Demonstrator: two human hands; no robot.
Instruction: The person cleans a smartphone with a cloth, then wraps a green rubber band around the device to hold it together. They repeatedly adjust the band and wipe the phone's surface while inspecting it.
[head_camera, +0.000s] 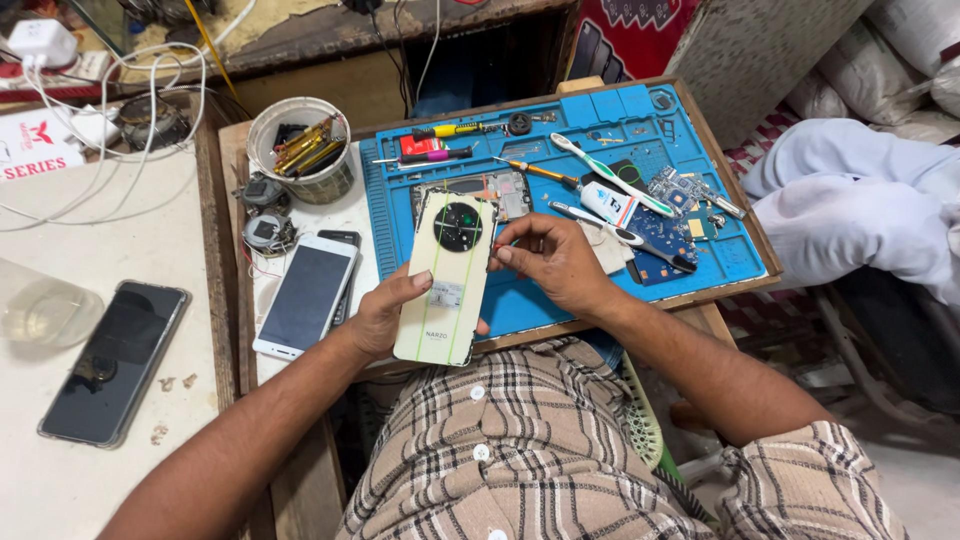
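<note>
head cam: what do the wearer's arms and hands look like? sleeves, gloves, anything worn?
Both arms are bare from the short sleeves down: no gloves, no watch, no wristband visible. The left hand and right hand show no rings that I can make out. The shirt is a beige plaid with dark and white check lines and white buttons down the front; its short sleeve shows on the right arm.

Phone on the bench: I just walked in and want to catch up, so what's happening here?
A person holds a pale phone, back side up, over a blue mat. The left hand grips its lower edge; the right hand pinches at its upper right edge. An opened phone, screwdrivers, toothbrushes and circuit boards lie on the mat. Two more phones rest to the left.
</note>
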